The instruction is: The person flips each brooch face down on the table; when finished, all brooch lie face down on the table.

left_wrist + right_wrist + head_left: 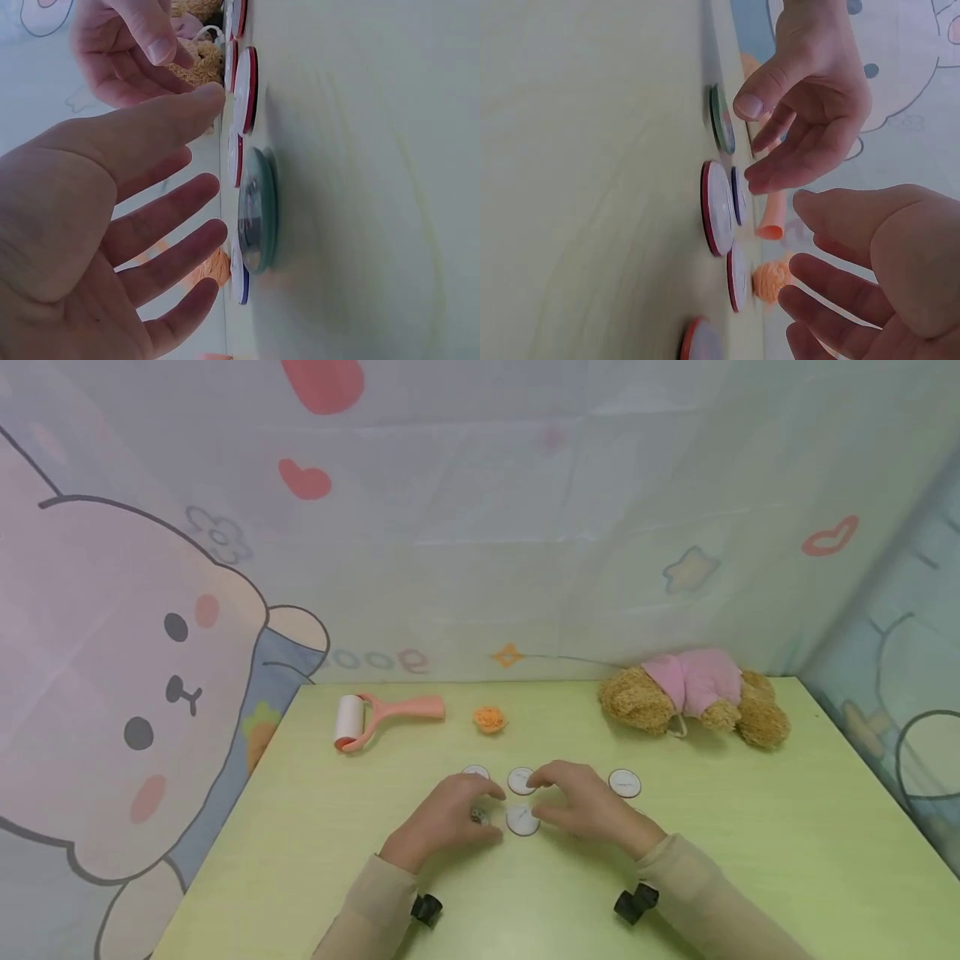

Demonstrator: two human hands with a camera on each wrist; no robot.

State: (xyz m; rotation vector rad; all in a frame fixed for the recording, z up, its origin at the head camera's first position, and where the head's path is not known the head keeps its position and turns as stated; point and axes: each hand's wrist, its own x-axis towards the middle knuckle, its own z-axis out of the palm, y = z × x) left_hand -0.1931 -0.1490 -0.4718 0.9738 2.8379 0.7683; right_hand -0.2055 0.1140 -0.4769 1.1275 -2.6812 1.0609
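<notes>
Several round, flat discs that look like pin badges lie on the table, most with a white side up. My left hand [448, 817] hovers with relaxed fingers spread around a green-rimmed disc [257, 214], gripping nothing. My right hand [588, 806] is held just right of the middle discs, fingers loosely bent and nothing in them. Between the hands lie a near red-rimmed disc [718, 208] and a far one [737, 277]. A blue-rimmed disc [239, 274] sits behind the green one. Farther right is another white disc [625, 783]; one more is mostly hidden by my right hand.
At the back left of the table [300, 877] lies a pink-handled roller [405, 708] with a white drum. Beside it is a small orange ball [490, 720]. A brown plush toy in a pink top [693, 689] lies at the back right, before a printed cloth backdrop [480, 543].
</notes>
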